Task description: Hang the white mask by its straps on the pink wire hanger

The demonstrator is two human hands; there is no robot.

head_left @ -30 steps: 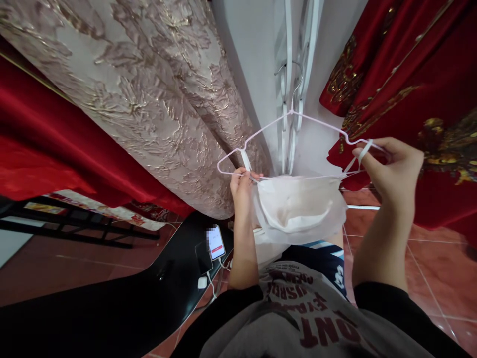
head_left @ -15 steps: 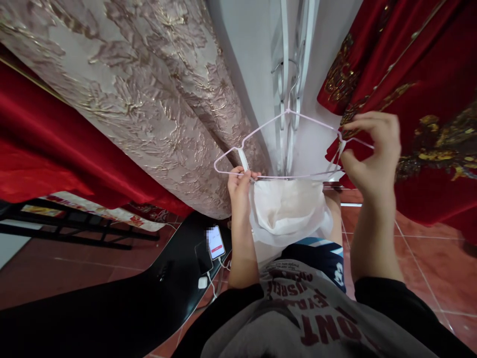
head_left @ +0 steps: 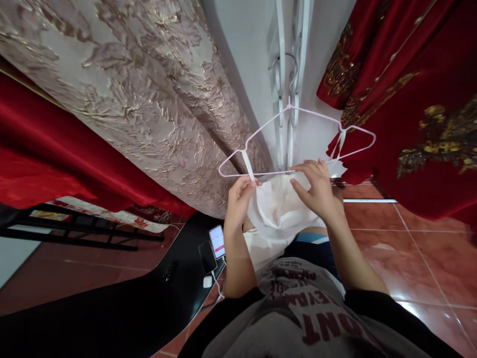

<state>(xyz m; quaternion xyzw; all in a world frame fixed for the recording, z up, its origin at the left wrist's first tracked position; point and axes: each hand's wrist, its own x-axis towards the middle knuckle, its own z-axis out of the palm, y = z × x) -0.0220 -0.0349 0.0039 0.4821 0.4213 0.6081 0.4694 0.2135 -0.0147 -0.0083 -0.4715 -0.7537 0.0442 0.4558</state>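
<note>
A pale pink wire hanger [head_left: 315, 113] hangs by its hook from a white rack. A white garment [head_left: 285, 199] is slung from it by a white strap [head_left: 248, 164] in the left shoulder notch and a thin strap in the right one. My left hand [head_left: 240, 196] is closed, pinching the foot of the left strap where it meets the garment's top edge. By the hanger's lower bar, my right hand [head_left: 316, 186] has its thumb and fingers apart. It lies over the right part of the garment, which it partly hides.
The white rack [head_left: 279, 44] stands against the wall. Pink-gold brocade [head_left: 156, 89] hangs on the left, red embroidered cloth [head_left: 421, 114] on the right. A black tabletop [head_left: 122, 303] at lower left bears a lit phone [head_left: 216, 241], a dark phone [head_left: 207, 257] and charging cables.
My right hand has left the hanger's right shoulder and moved left and down to the garment. The left hand keeps its pinch. The hanger's right end now shows fully.
</note>
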